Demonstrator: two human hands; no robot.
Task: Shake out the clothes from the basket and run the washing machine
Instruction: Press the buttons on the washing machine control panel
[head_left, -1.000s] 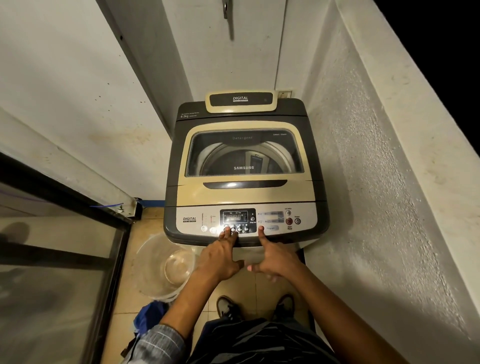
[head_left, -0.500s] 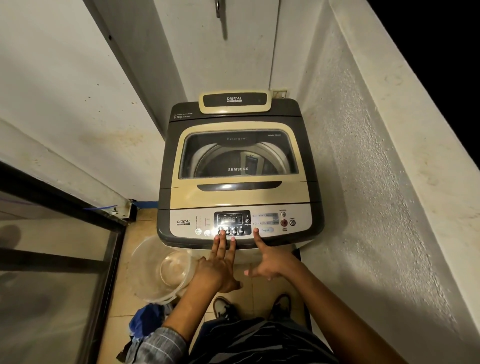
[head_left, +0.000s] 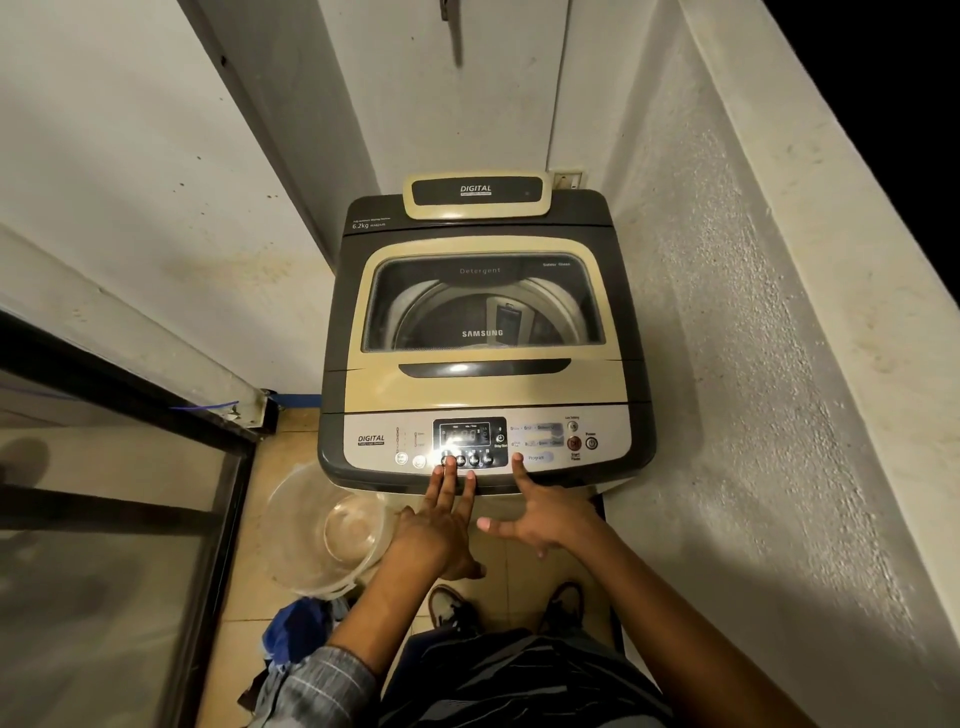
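A grey and cream top-loading washing machine (head_left: 483, 384) stands in a narrow corner, its glass lid down. The steel drum shows through the window; I cannot tell what lies in it. Along its front runs the control panel (head_left: 470, 441) with a lit display and a row of small dark buttons. My left hand (head_left: 441, 525) is stretched flat, its fingertips on the buttons under the display. My right hand (head_left: 540, 514) is spread, with the index fingertip touching the panel beside the "Program" label. Neither hand holds anything.
A clear plastic tub (head_left: 322, 535) sits on the tiled floor left of the machine. Blue clothing (head_left: 296, 629) lies just in front of it. A dark-framed glass door (head_left: 119, 519) fills the left side. A rough white wall (head_left: 753, 364) runs close along the right.
My left hand has opened from a loose curl to flat fingers on the button row. The right index finger stays on the panel. The view has shifted slightly.
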